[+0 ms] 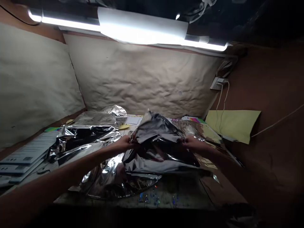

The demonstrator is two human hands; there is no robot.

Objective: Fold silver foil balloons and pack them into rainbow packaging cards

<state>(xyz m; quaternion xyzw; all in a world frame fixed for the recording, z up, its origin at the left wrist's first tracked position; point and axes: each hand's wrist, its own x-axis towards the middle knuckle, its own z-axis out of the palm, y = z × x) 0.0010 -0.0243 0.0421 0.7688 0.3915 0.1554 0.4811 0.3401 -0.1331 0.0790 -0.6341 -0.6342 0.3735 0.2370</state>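
Note:
Between my two hands a crumpled sheet of shiny silver foil point(156, 155) is held up over the table, its top bunched into a peak. My left hand point(124, 142) grips the sheet's left side, fingers closed on it. On the other side my right hand point(191, 143) is closed on the right edge, slightly blurred. More reflective foil point(87, 139) lies loosely to the left, and another piece point(121, 183) spreads in front, below my left forearm. The fingertips of both hands are partly hidden by the folds.
Stacked printed sheets point(28, 148) lie at the left edge, beside scissors-like handles point(44, 171). A yellow sheet point(234, 125) leans at the right wall, under a power socket point(218, 83) with white cables. Small glittery scraps point(155, 199) dot the table's front. A tube light point(142, 33) hangs above.

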